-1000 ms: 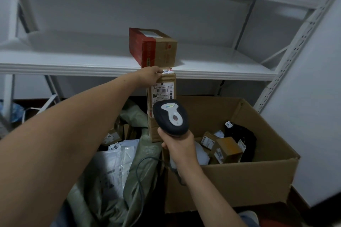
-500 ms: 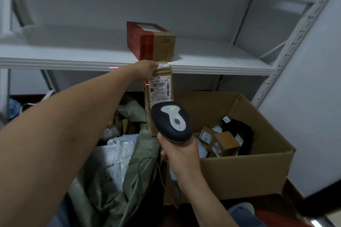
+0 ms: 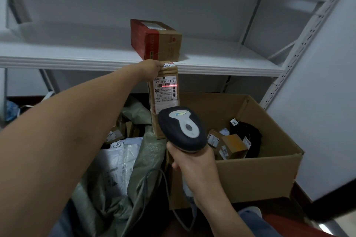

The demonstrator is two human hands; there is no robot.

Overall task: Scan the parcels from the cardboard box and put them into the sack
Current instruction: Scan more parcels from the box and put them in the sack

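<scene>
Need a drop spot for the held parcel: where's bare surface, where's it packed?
The shelf is bare left of the red-and-brown box and again to its right. In the cardboard box, the floor strip along the back wall looks bare; small parcels crowd the middle and right. The sack mouth is packed with parcels.

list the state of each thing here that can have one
tall parcel, upright, red scan line across its label
left hand, grips the tall parcel's top
scanner, laser on, aimed at the label
right hand, grips the scanner's handle
cardboard box, open, small parcels inside
sack, open, white parcels inside
red and brown box, closed, on the shelf
</scene>
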